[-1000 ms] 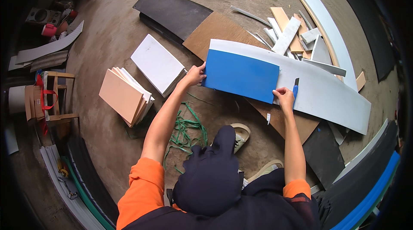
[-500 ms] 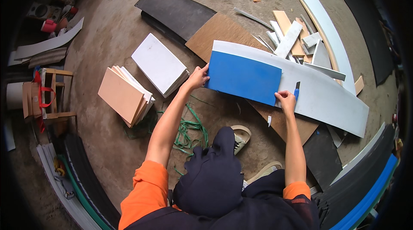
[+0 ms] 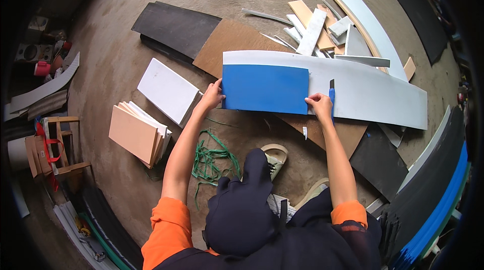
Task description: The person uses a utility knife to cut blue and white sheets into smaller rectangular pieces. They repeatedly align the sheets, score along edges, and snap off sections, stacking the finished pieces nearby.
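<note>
A rectangular blue sheet (image 3: 265, 89) lies over a long pale grey sheet (image 3: 373, 91), their left ends about flush. My left hand (image 3: 214, 94) grips the left edge of the blue sheet, fingers wrapped around it. At its lower right corner, my right hand (image 3: 320, 104) pinches the same sheet between thumb and fingertips. A blue-handled utility knife (image 3: 332, 99) stands against the outer side of my right hand, blade pointing away from me. Whether the fingers also grip the knife, I cannot tell. Brown board (image 3: 222, 45) shows underneath.
White sheets (image 3: 168, 88) and peach sheets (image 3: 132, 136) are stacked at left, near tangled green strapping (image 3: 214, 156). Offcuts (image 3: 312, 30) lie beyond the work. Dark sheets (image 3: 176, 28) spread at the far left. Long black strips (image 3: 426, 161) line the right. A wooden stool (image 3: 68, 169) stands at left.
My view has shifted, so the surroundings sit lower left or turned slightly. Both hands keep their grip on the blue sheet, and it lies in much the same place on the grey one.
</note>
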Tool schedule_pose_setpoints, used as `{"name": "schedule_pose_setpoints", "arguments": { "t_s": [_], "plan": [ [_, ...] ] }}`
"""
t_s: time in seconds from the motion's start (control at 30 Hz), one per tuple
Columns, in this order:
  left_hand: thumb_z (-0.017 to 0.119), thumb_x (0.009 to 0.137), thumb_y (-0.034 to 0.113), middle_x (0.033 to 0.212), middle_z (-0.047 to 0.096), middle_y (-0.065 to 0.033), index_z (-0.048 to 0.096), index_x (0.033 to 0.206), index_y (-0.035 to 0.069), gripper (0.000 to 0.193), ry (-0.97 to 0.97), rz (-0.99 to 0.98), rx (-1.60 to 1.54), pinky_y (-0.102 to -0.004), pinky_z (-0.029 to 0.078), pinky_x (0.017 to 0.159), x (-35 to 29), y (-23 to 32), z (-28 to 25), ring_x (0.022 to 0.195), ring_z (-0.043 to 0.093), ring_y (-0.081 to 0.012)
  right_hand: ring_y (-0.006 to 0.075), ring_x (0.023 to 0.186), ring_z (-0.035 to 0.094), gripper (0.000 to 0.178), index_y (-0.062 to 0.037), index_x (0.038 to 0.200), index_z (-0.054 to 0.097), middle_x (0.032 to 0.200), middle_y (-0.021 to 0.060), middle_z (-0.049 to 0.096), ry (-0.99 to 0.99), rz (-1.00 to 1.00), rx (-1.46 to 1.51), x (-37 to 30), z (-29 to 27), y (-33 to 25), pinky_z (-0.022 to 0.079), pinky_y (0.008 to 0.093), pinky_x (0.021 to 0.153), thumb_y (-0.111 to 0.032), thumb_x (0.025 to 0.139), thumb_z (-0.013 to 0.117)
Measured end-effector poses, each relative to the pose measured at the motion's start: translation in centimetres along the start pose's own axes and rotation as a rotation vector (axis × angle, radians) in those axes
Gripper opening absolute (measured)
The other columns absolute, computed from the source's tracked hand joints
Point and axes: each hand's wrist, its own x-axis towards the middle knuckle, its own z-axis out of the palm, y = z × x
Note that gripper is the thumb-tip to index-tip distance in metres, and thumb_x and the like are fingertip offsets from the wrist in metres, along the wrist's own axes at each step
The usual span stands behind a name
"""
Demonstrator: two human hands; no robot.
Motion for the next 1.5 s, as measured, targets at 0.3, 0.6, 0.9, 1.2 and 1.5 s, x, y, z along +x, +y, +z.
{"name": "schedule_pose_setpoints", "arguments": {
  "t_s": [0.3,0.6,0.9,1.2,1.5],
  "plan": [
    [0.069,0.07,0.014,0.1,0.052,-0.016,0.036,0.128,0.011,0.067,0.344,0.225,0.306,-0.0372,0.047,0.077,-4.7,4.1,2.6,0.091,0.056,-0.0293,0.0215,0.068,0.063,0.02,-0.0074,0.075,0.067,0.071,0.0087,0.065,0.056,0.057,0.026,-0.7,-0.2,0.0,0.047,0.0332,0.064,-0.023,0.065,0.073],
    [0.081,0.052,0.014,0.11,0.047,-0.0168,0.03,0.132,0.006,0.095,0.312,0.282,0.396,-0.0367,0.047,0.082,-5.3,4.2,3.2,0.098,0.053,-0.0304,0.014,0.065,0.062,0.019,-0.0047,0.077,0.068,0.073,0.007,0.067,0.075,0.061,0.045,-1.1,-0.3,-0.6,0.048,0.0268,0.063,-0.019,0.066,0.073],
    [0.082,0.05,0.014,0.106,0.051,-0.0152,0.036,0.131,0.014,0.093,0.357,0.292,0.36,-0.036,0.05,0.078,-5.1,3.9,3.5,0.09,0.057,-0.0286,0.0216,0.069,0.062,0.018,-0.0104,0.075,0.068,0.073,0.0066,0.066,0.065,0.087,0.074,-0.8,-0.1,0.2,0.047,0.0337,0.063,-0.025,0.066,0.072],
    [0.08,0.052,0.013,0.108,0.052,-0.0172,0.035,0.132,0.014,0.092,0.352,0.285,0.367,-0.0358,0.049,0.079,-5.1,3.9,3.5,0.091,0.057,-0.0305,0.0235,0.071,0.062,0.016,-0.0092,0.076,0.067,0.075,0.0082,0.066,0.089,0.063,0.002,-1.0,0.1,-0.7,0.048,0.0345,0.066,-0.022,0.067,0.071],
    [0.07,0.066,0.044,0.141,0.005,-0.0249,0.017,0.136,0.004,0.097,0.37,0.423,0.514,-0.0525,0.009,0.104,-5.8,11.2,4.3,0.132,0.006,-0.0368,0.0292,0.093,0.046,0.048,-0.0057,0.112,0.048,0.102,0.0116,0.048,0.439,-0.222,-0.368,-3.6,-4.4,1.1,0.043,0.0395,0.077,-0.023,0.072,0.068]
  ]
}}
